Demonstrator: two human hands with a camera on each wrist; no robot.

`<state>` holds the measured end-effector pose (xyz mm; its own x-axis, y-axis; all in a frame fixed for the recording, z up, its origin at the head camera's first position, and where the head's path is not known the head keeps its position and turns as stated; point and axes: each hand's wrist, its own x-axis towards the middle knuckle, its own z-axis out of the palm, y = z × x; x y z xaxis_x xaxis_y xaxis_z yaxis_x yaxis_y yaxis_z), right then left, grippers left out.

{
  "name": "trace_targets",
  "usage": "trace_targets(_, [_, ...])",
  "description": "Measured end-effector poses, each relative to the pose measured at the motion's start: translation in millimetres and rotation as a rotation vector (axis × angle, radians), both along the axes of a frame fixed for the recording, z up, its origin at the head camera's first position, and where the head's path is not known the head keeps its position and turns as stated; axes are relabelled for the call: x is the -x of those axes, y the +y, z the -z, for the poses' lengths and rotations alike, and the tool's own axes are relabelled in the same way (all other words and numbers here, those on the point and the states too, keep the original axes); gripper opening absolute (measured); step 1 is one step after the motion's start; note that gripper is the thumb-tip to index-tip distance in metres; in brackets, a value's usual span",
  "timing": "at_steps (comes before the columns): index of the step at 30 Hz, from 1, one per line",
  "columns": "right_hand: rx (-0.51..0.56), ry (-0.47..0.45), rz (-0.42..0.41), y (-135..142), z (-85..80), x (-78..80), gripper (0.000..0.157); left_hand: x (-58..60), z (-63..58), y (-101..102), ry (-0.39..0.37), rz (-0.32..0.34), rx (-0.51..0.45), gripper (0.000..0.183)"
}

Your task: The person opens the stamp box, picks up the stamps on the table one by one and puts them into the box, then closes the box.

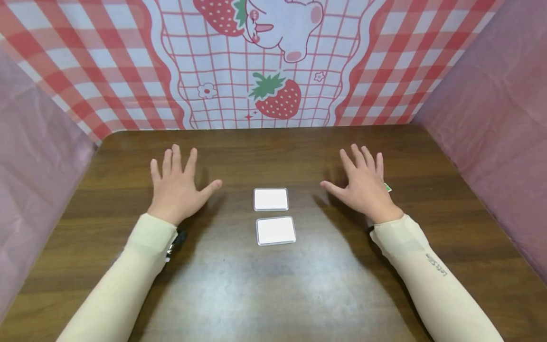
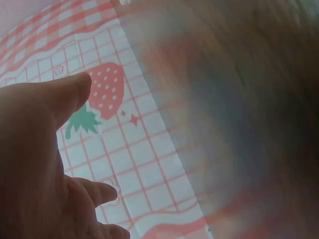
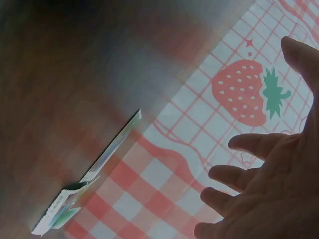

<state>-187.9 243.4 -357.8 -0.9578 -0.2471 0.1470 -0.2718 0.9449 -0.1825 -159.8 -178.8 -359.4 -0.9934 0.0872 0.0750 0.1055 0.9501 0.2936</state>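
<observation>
My left hand (image 1: 175,190) is spread with straight fingers over the left half of the table, holding nothing. On the right side, my right hand (image 1: 365,190) is spread the same way, its thumb pointing inward. Between the hands lie two white rectangular plates with clear rims: a farther plate (image 1: 271,199) and a nearer plate (image 1: 276,231). A flat packet with a serrated edge (image 3: 52,214) lies on the table by the right hand. In the head view only the packet's green corner (image 1: 387,187) shows past that hand; the rest is hidden.
The brown wooden table (image 1: 273,294) is bounded at the back by a red-and-white checked cloth (image 1: 273,102) with strawberry prints. Pink cloth (image 1: 491,104) hangs at the right, with more pink fabric (image 1: 38,142) at the left. A dark strap device (image 1: 176,242) sits at the left wrist.
</observation>
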Motion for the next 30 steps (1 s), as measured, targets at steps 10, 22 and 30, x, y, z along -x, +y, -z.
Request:
trace_targets(10, [0.015,-0.069,-0.077,-11.0,-6.4,-3.0,0.102,-0.6,3.5,21.9,-0.018,0.18,-0.037,0.097])
trace_targets(22, [0.06,-0.236,-0.313,-41.5,-15.2,-3.2,0.054,15.8,4.1,63.4,-0.119,0.433,-0.105,0.066])
trace_targets(30, [0.037,-0.26,-0.428,-52.1,-15.0,-3.4,0.037,23.9,12.3,66.6,-0.164,0.458,-0.057,0.07])
